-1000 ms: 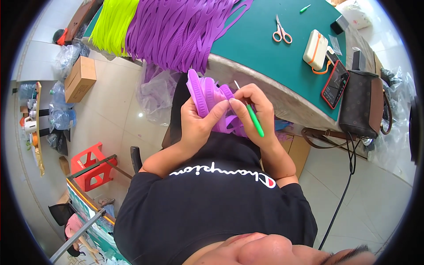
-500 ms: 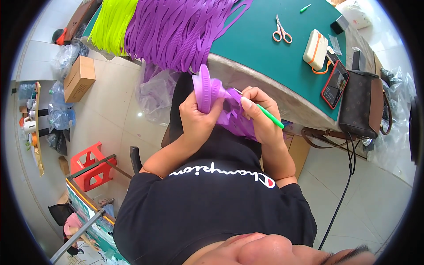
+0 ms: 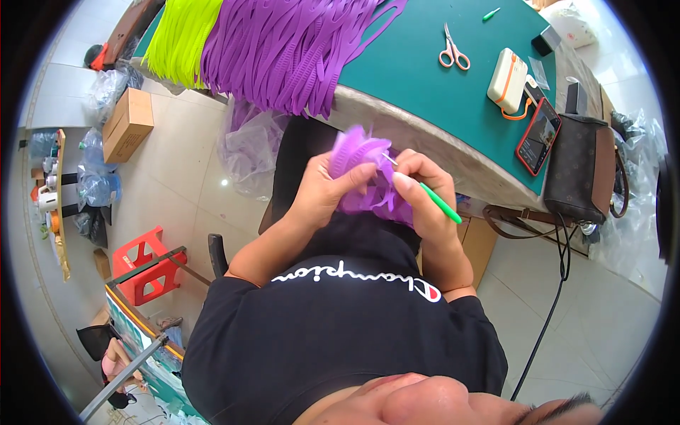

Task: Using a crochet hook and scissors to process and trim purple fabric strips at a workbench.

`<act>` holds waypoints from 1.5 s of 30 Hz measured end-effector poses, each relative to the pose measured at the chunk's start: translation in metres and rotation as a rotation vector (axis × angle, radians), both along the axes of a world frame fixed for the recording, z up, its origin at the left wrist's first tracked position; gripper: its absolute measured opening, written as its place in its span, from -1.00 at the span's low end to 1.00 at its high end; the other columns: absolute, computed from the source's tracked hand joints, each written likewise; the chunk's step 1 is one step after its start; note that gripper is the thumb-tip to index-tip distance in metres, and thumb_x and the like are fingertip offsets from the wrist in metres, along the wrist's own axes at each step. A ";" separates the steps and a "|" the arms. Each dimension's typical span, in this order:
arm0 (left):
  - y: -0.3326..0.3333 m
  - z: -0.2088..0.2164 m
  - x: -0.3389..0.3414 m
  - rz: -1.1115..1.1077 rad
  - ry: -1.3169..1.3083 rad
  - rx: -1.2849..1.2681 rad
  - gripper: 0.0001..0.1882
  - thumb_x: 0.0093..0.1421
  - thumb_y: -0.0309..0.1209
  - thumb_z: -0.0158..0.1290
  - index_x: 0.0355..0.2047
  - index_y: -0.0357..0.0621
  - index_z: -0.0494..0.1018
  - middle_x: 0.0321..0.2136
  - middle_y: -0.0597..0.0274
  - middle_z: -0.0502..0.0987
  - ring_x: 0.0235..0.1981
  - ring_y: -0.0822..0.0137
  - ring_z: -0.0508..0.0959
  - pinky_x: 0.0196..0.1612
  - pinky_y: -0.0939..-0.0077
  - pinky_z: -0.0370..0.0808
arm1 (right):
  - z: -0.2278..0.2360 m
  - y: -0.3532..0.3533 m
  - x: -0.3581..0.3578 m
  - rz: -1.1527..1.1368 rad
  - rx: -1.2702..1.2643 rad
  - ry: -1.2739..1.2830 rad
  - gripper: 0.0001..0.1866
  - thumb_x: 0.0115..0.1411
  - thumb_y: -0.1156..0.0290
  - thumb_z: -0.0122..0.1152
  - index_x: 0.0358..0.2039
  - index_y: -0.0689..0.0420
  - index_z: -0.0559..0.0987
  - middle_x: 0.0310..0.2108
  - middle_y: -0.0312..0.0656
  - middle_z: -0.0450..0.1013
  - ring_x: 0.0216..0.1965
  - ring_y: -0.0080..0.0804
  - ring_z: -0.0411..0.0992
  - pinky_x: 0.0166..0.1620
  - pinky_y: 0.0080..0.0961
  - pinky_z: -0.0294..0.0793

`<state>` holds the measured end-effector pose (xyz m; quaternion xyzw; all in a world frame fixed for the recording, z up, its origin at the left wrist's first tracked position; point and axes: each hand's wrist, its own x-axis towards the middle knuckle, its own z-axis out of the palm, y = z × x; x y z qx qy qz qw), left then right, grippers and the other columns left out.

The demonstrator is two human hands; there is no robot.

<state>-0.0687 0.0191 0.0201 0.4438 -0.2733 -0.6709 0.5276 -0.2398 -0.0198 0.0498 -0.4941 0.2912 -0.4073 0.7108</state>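
Note:
My left hand (image 3: 320,190) is closed around a bent purple ribbed rubber strap (image 3: 352,150), thumb pressed on it. The strap's upper part is slightly blurred. Close beside it, my right hand (image 3: 427,185) pinches a slim green-handled tool (image 3: 440,203). The tool's thin metal tip points toward the strap; whether it touches is hard to tell. More purple strap pieces hang below and between my hands, over my lap. Ahead on the table lies a thick row of purple straps (image 3: 273,53), with lime-yellow straps (image 3: 180,39) to its left.
The green-topped table (image 3: 418,92) carries scissors (image 3: 453,53), a cream case (image 3: 507,74), a phone (image 3: 538,134) and a small green cap-like piece (image 3: 490,13). A brown handbag (image 3: 577,166) sits at its right edge. Leftward are a cardboard box (image 3: 129,124) and a red stool (image 3: 149,265).
The purple strap in my left hand has turned from upright to a lower, more folded position. My left hand has moved slightly right, and the right hand with the tool has shifted slightly down.

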 end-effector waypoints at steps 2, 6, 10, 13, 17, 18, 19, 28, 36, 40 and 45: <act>-0.003 -0.010 0.004 0.139 -0.327 -0.165 -0.77 0.12 -0.47 0.19 -0.20 -0.25 0.52 -0.50 0.39 0.52 -0.53 0.63 0.44 -0.46 0.72 0.36 | 0.000 0.002 -0.010 -0.025 -0.020 -0.066 -0.84 0.10 0.37 0.10 -0.50 0.18 0.39 -0.45 -0.27 0.29 -0.43 -0.58 0.19 -0.33 -0.65 0.16; -0.008 -0.025 0.022 0.318 -0.441 -0.196 -0.82 0.15 -0.48 0.15 -0.24 -0.26 0.51 -0.51 0.38 0.51 -0.53 0.61 0.45 -0.46 0.71 0.36 | 0.003 0.003 -0.027 -0.063 -0.099 -0.245 -0.76 0.04 0.25 0.08 -0.59 0.08 0.28 -0.52 -0.27 0.20 -0.48 -0.47 0.14 -0.41 -0.55 0.13; -0.011 -0.038 0.056 0.429 -0.266 0.015 -0.85 0.17 -0.36 0.15 -0.37 -0.18 0.48 -0.60 0.39 0.47 -0.69 0.62 0.36 -0.63 0.73 0.28 | 0.014 -0.001 -0.043 -0.068 -0.173 -0.427 -0.76 0.06 0.25 0.07 -0.58 0.04 0.24 -0.53 -0.30 0.16 -0.51 -0.51 0.07 -0.47 -0.55 0.07; -0.009 -0.028 0.071 0.339 0.144 0.118 -0.83 0.19 -0.32 0.13 -0.37 -0.16 0.46 -0.62 0.36 0.47 -0.73 0.61 0.39 -0.70 0.74 0.30 | 0.012 -0.005 -0.044 -0.140 -0.223 -0.387 -0.77 0.14 0.26 0.06 -0.51 0.06 0.27 -0.50 -0.30 0.17 -0.51 -0.55 0.07 -0.47 -0.60 0.05; -0.001 -0.004 0.074 0.333 0.128 0.093 -0.79 0.22 -0.26 0.08 -0.36 -0.15 0.46 -0.62 0.28 0.48 -0.71 0.57 0.45 -0.74 0.75 0.36 | 0.006 -0.015 -0.039 -0.196 -0.224 -0.382 -0.81 0.30 0.29 -0.03 -0.37 0.12 0.31 -0.44 -0.26 0.21 -0.51 -0.60 0.11 -0.46 -0.63 0.11; 0.001 0.002 0.072 0.349 0.141 0.075 -0.78 0.24 -0.25 0.05 -0.37 -0.16 0.46 -0.62 0.23 0.49 -0.75 0.54 0.44 -0.78 0.75 0.30 | 0.006 -0.015 -0.037 -0.224 -0.211 -0.330 -0.81 0.30 0.28 -0.02 -0.35 0.12 0.32 -0.43 -0.26 0.22 -0.51 -0.60 0.12 -0.46 -0.63 0.13; 0.003 0.008 0.073 0.349 0.140 0.075 -0.78 0.24 -0.25 0.05 -0.37 -0.16 0.46 -0.62 0.23 0.49 -0.75 0.54 0.44 -0.78 0.75 0.30 | 0.005 -0.016 -0.036 -0.251 -0.198 -0.278 -0.81 0.31 0.27 -0.02 -0.33 0.12 0.32 -0.42 -0.25 0.23 -0.51 -0.60 0.13 -0.46 -0.63 0.14; 0.016 0.004 0.139 0.610 0.262 -0.172 -0.79 0.29 -0.28 -0.01 -0.21 -0.18 0.41 -0.55 0.37 0.47 -0.77 0.64 0.31 -0.83 0.76 0.10 | 0.031 -0.037 -0.087 -0.350 -0.155 -0.919 -0.86 0.32 0.35 -0.03 -0.33 0.15 0.36 -0.42 -0.32 0.18 -0.54 -0.58 0.09 -0.46 -0.61 0.08; 0.072 0.024 0.276 0.934 0.277 -0.406 -0.80 0.29 -0.32 -0.01 -0.16 -0.15 0.40 -0.47 0.41 0.47 -0.74 0.66 0.19 -0.79 0.80 0.06 | 0.041 -0.074 -0.142 -0.404 -0.076 -1.016 -0.89 0.25 0.45 0.08 -0.38 0.19 0.39 -0.43 -0.30 0.20 -0.54 -0.57 0.05 -0.45 -0.59 0.04; 0.096 0.041 0.329 0.673 0.566 -0.515 -0.81 0.32 -0.31 -0.08 -0.22 -0.17 0.41 -0.52 0.34 0.48 -0.78 0.58 0.20 -0.79 0.73 0.12 | 0.042 -0.100 -0.158 -0.318 -0.009 -1.108 -0.91 0.20 0.52 0.12 -0.38 0.20 0.39 -0.43 -0.28 0.20 -0.55 -0.57 0.05 -0.44 -0.61 0.04; 0.109 0.077 0.339 0.431 0.666 -0.586 -0.78 0.31 -0.33 -0.10 -0.28 -0.26 0.37 -0.58 0.30 0.47 -0.81 0.59 0.19 -0.81 0.71 0.14 | 0.053 -0.101 -0.146 -0.313 -0.044 -1.082 -0.91 0.22 0.50 0.09 -0.37 0.20 0.37 -0.41 -0.27 0.20 -0.55 -0.57 0.05 -0.44 -0.61 0.05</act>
